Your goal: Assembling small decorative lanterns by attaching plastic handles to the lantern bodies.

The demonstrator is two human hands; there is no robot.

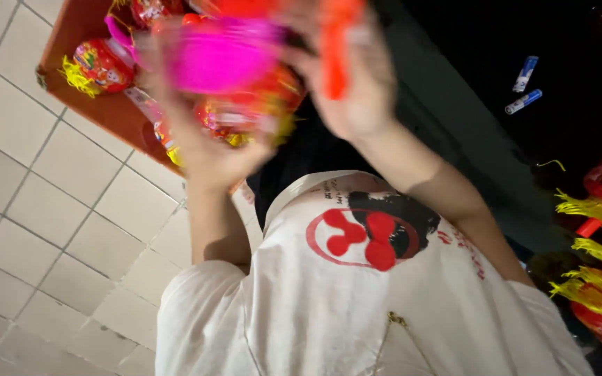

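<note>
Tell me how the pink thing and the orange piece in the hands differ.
Colour: the pink thing is bright magenta, the orange piece is orange-red. Shape: the pink thing is broad and rounded, the orange piece is narrow and upright. Hold: the pink thing sits at the left hand, whose grip is too blurred to tell; the orange piece is gripped in the right hand. Both are blurred and close together.
</note>
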